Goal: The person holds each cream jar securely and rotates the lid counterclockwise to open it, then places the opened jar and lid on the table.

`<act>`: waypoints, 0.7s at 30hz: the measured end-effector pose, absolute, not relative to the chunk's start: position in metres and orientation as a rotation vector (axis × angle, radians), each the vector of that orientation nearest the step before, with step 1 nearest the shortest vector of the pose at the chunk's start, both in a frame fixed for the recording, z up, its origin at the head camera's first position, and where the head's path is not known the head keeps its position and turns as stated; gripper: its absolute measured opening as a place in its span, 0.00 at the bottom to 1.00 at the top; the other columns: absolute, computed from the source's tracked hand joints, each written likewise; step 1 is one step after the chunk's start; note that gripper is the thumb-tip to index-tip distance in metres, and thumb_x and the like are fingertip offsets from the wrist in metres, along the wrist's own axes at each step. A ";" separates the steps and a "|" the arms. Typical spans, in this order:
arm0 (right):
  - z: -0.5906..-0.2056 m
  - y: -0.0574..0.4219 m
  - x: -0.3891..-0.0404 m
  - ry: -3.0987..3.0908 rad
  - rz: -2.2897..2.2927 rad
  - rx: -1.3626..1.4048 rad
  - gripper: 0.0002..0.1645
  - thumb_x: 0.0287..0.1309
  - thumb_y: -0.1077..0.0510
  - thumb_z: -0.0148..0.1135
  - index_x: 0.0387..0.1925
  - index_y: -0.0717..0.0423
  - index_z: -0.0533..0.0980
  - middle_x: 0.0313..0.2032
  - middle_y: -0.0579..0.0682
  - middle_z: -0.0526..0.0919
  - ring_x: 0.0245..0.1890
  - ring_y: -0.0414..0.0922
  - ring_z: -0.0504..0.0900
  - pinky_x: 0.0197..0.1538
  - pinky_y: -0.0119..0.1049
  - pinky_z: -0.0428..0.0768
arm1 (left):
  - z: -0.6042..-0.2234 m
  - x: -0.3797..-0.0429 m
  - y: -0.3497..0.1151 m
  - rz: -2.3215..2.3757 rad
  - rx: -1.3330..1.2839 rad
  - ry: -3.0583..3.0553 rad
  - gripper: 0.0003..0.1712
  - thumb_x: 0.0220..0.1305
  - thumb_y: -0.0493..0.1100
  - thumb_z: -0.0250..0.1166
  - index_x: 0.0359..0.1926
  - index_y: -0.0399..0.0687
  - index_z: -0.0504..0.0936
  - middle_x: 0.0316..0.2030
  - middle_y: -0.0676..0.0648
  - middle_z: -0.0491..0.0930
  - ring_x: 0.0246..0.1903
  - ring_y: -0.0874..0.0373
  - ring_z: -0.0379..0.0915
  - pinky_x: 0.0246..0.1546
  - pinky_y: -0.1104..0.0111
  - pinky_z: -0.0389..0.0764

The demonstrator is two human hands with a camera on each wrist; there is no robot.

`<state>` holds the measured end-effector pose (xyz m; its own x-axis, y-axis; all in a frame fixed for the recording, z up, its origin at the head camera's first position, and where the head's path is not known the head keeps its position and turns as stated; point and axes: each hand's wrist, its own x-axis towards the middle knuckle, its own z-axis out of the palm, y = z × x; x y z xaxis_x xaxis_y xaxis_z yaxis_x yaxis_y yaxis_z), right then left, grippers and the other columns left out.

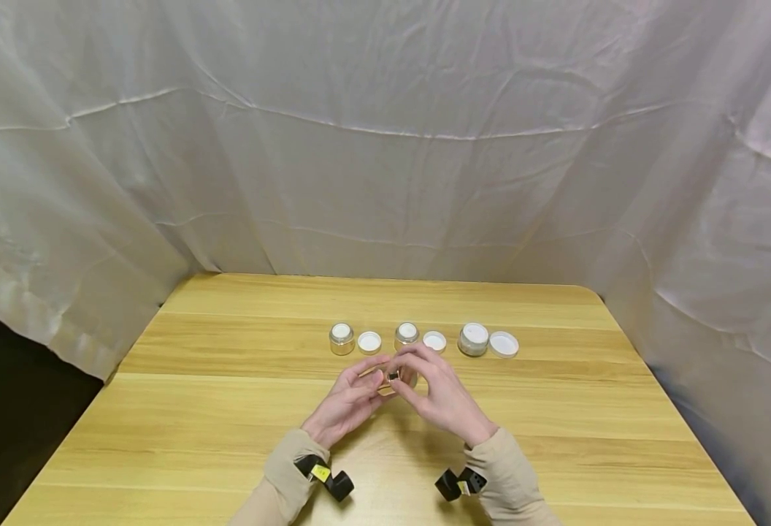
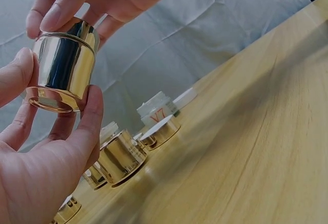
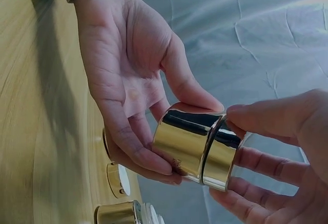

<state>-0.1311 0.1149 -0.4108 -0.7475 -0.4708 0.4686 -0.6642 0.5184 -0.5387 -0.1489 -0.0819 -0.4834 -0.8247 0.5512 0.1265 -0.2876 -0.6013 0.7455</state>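
Note:
A shiny gold jar [image 3: 182, 139] with a gold lid [image 3: 223, 157] on it is held up over the table between both hands. My left hand [image 1: 344, 408] grips the jar's body, thumb on one side and fingers round the other. With thumb and fingertips, my right hand [image 1: 443, 398] pinches the lid from above. The jar appears nearly upright in the left wrist view, its base showing between the left thumb and fingers. In the head view the hands cover most of it.
Beyond the hands stand a gold jar [image 1: 342, 340], a second gold jar [image 1: 407, 333] and a glass jar [image 1: 474, 340], in a row. Lids lie beside them: one on the left [image 1: 369, 342], one in the middle [image 1: 434, 341], one on the right [image 1: 504, 344]. Grey curtains [image 1: 385, 183] hang behind the table.

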 end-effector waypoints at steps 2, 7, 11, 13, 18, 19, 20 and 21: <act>-0.411 0.114 -0.131 -2.506 1.079 0.931 0.15 0.58 0.60 0.71 0.48 0.53 0.82 0.51 0.49 0.82 0.39 0.45 0.83 0.51 0.42 0.83 | -0.483 -0.149 -0.082 2.402 0.478 1.033 0.18 0.75 0.33 0.52 0.56 0.55 0.80 0.53 0.54 0.80 0.51 0.64 0.78 0.63 0.67 0.80; -0.411 0.114 -0.131 -2.575 1.089 0.792 0.25 0.57 0.56 0.72 0.56 0.57 0.79 0.52 0.50 0.83 0.39 0.45 0.84 0.48 0.41 0.85 | -0.482 -0.150 -0.082 2.408 0.446 1.045 0.15 0.74 0.34 0.55 0.55 0.53 0.79 0.51 0.54 0.80 0.50 0.64 0.79 0.63 0.68 0.80; -0.411 0.115 -0.131 -2.612 1.057 0.750 0.27 0.56 0.54 0.73 0.57 0.56 0.79 0.53 0.51 0.83 0.41 0.46 0.84 0.47 0.38 0.85 | -0.482 -0.150 -0.082 2.409 0.428 1.058 0.14 0.74 0.35 0.56 0.55 0.52 0.79 0.51 0.53 0.79 0.50 0.64 0.79 0.63 0.68 0.80; -0.411 0.116 -0.131 -2.613 1.052 0.781 0.26 0.56 0.55 0.73 0.56 0.55 0.79 0.53 0.51 0.83 0.41 0.45 0.84 0.48 0.38 0.84 | -0.482 -0.150 -0.082 2.408 0.429 1.054 0.15 0.74 0.35 0.56 0.55 0.53 0.79 0.51 0.53 0.78 0.50 0.64 0.79 0.63 0.69 0.80; -0.410 0.118 -0.131 -2.585 1.063 0.893 0.24 0.55 0.59 0.72 0.55 0.54 0.80 0.52 0.49 0.81 0.39 0.44 0.84 0.47 0.39 0.84 | -0.483 -0.149 -0.083 2.407 0.447 1.032 0.17 0.74 0.33 0.55 0.55 0.54 0.80 0.55 0.51 0.77 0.52 0.63 0.79 0.63 0.69 0.80; -0.410 0.119 -0.131 -2.583 1.066 0.911 0.24 0.55 0.60 0.72 0.55 0.54 0.80 0.52 0.49 0.81 0.38 0.44 0.83 0.47 0.40 0.84 | -0.483 -0.149 -0.083 2.405 0.450 1.033 0.17 0.74 0.33 0.54 0.55 0.54 0.80 0.55 0.51 0.76 0.53 0.63 0.79 0.63 0.69 0.80; -0.410 0.119 -0.132 -2.577 1.073 0.928 0.23 0.55 0.61 0.72 0.54 0.55 0.80 0.52 0.49 0.81 0.38 0.44 0.83 0.46 0.40 0.85 | -0.483 -0.149 -0.083 2.405 0.455 1.030 0.17 0.74 0.33 0.54 0.55 0.54 0.80 0.56 0.51 0.76 0.53 0.62 0.78 0.63 0.69 0.80; -0.410 0.119 -0.132 -2.574 1.073 0.943 0.23 0.54 0.62 0.71 0.53 0.55 0.80 0.51 0.49 0.81 0.38 0.44 0.83 0.46 0.40 0.85 | -0.483 -0.149 -0.083 2.404 0.455 1.029 0.17 0.74 0.33 0.53 0.56 0.54 0.80 0.56 0.51 0.77 0.53 0.62 0.78 0.63 0.69 0.80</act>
